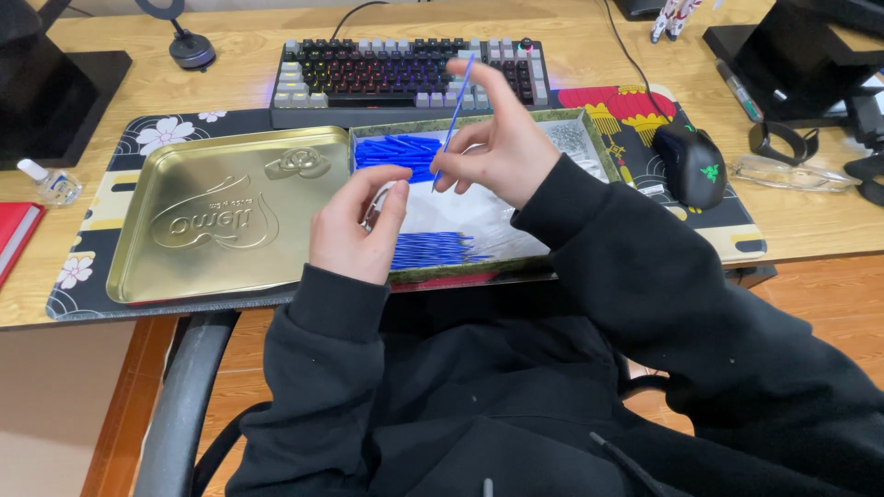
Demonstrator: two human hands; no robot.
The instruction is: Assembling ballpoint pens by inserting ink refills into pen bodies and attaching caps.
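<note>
Right now I am pinching a thin blue plastic stick [455,115] upright between the fingers of my right hand [502,152], over the far side of the open green-rimmed box [589,129]. My left hand [354,230] is curling its fingers around a small clear piece, near the shiny gold tin lid [230,212] lying on the worktop [810,221].

A tin lid [230,212] lies left of centre on a desk mat [138,147], touching an open box [479,198] at centre. A keyboard [405,78] sits behind both, a mouse [692,166] to the right.
</note>
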